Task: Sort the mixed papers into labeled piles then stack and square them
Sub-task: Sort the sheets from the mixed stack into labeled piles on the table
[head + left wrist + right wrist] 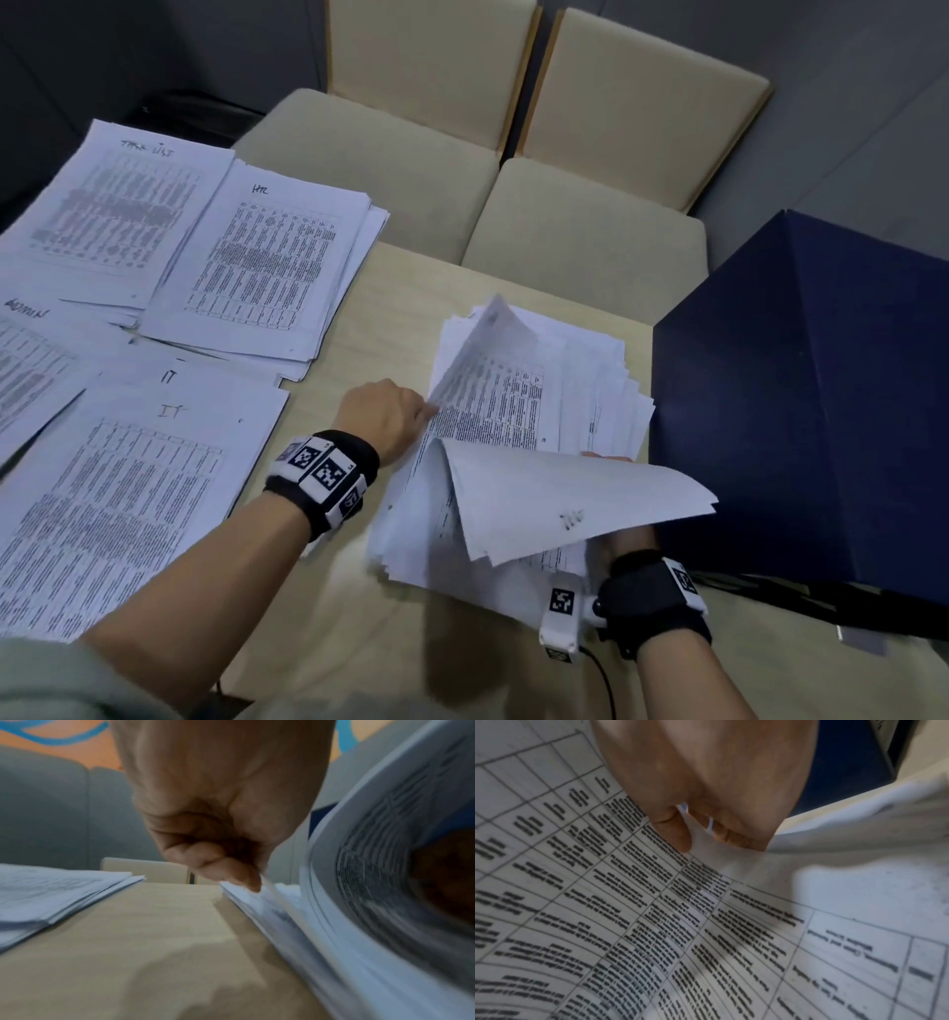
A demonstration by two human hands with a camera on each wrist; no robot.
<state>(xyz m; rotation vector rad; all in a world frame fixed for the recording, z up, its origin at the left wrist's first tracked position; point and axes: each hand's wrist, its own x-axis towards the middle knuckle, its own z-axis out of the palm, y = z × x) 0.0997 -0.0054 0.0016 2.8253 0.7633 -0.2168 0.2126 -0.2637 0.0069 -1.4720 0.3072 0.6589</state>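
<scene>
Pinching the left edge of a printed white sheet, the left hand lifted it off the loose unsorted paper pile on the pale wooden table. The right hand gripped a curled-back white sheet at the pile's near side, right of the "IT"-labelled stack.

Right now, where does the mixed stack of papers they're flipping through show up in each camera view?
Head: mixed stack lies right of centre on the table, between left hand and blue box.
Left wrist: along the right side, under the fingertips, sheets curling up.
Right wrist: fills most of the frame, below the right hand.
Shared landmark: the blue box, a sliver in both wrist views.
</scene>
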